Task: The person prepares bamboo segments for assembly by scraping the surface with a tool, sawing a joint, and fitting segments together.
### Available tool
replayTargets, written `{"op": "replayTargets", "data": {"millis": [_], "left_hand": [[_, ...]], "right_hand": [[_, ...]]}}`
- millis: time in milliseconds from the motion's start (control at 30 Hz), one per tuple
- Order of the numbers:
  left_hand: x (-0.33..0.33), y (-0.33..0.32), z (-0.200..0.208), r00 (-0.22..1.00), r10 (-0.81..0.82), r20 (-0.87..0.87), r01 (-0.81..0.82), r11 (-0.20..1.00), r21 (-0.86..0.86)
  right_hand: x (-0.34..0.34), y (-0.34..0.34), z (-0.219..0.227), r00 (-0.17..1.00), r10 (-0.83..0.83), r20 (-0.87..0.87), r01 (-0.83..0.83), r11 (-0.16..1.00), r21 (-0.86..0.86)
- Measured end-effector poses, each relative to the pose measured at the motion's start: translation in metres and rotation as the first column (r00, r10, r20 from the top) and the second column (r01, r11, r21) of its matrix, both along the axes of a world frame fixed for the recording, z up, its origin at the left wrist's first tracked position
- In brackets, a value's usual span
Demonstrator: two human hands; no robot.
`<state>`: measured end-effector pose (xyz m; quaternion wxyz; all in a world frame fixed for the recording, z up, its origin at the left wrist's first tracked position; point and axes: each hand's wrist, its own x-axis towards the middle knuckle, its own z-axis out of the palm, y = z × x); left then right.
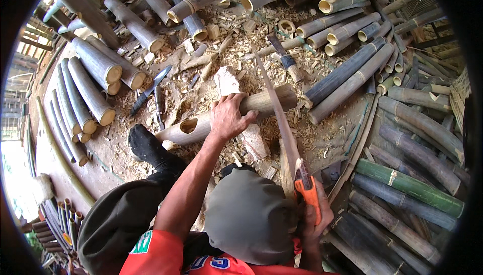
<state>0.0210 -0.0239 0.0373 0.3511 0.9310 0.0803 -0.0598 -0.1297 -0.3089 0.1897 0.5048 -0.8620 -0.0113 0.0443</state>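
My left hand (229,116) is wrapped over a thick bamboo piece (201,128), pressing it down on a rough pale block (250,141). Near its left end, the bamboo has an oval hole (188,125) cut in its side. In my right hand (322,213) is the orange handle (308,194) of a hand saw. Its long blade (282,114) points away from me and passes the bamboo close to its right end. From this angle I cannot tell whether the teeth touch the bamboo.
Wood chips cover the floor. A knife (151,90), a chisel-like tool (159,106) and a hatchet-like tool (284,58) lie beyond the bamboo. Bamboo lengths (90,94) lie at the left, and more (347,81) at the right. My dark-socked foot (146,144) is by the hole end.
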Motion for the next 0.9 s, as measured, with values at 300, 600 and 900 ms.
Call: {"op": "replayTargets", "data": {"millis": [300, 600, 900], "left_hand": [[-0.002, -0.001, -0.001, 0.999, 0.015, 0.051, -0.015, 1.0, 0.014], [-0.001, -0.008, 0.004, 0.989, 0.036, 0.142, -0.052, 0.993, 0.11], [0.009, 0.006, 0.011, 0.999, 0.004, -0.054, -0.005, 0.999, -0.037]], "right_hand": [[-0.004, 0.011, 0.006, 1.0, -0.008, -0.015, 0.008, 1.0, 0.001], [-0.006, -0.002, 0.008, 1.0, 0.004, 0.001, -0.004, 0.999, 0.052], [-0.007, 0.004, 0.008, 1.0, 0.013, -0.001, -0.013, 1.0, 0.015]]}}
